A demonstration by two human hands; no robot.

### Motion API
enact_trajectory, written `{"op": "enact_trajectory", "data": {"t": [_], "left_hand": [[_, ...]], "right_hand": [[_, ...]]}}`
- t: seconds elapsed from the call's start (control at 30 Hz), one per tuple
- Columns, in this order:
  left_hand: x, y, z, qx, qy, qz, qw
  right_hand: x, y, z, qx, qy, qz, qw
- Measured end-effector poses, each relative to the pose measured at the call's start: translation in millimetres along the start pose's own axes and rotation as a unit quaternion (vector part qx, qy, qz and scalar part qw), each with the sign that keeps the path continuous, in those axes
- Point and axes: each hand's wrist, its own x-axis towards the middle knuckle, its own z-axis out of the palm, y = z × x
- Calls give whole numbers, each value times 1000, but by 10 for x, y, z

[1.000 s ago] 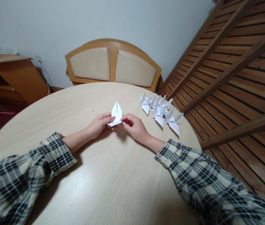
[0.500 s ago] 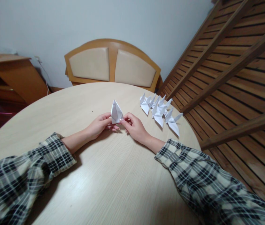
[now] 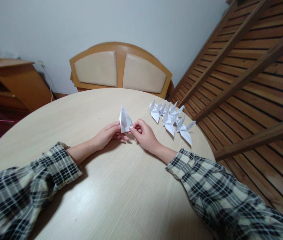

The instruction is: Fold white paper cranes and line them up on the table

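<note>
The paper [image 3: 125, 121] is located near the centre of the frame, above the table [image 3: 116, 190]. It is white and folded, with a pointed tip directed upward, creased faces and a wider lower edge. The left hand [image 3: 107, 134] grips the left edge; its fingers are partly extended beneath and behind. The right hand [image 3: 145, 135] is curled, thumb and forefinger pinching the lower right corner. Folded white cranes [image 3: 169, 128] stand grouped right of centre. At the left edge of the frame, the cabinet [image 3: 27, 80] has a dark shelf compartment; its contents are indiscernible.
</note>
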Motion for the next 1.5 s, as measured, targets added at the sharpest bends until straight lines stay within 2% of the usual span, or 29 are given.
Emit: {"op": "enact_trajectory", "data": {"t": [0.17,0.43,0.87,1.03,1.3,1.5], "left_hand": [[3,6,-16,-8,-19,-3,1000],[9,-31,-6,117,-4,41,992],[-19,-24,33,78,-18,48,996],[-28,6,43,94,-25,39,995],[-38,14,64,84,-67,34,994],[-36,-10,62,85,-94,38,991]], "right_hand": [[10,22,1,-6,0,4,1000],[12,12,-14,-47,9,-21,999],[2,11,-21,-60,3,-26,998],[15,33,-8,1,2,0,1000],[14,51,0,30,-8,21,999],[1,64,-12,7,-47,40,998]]}}
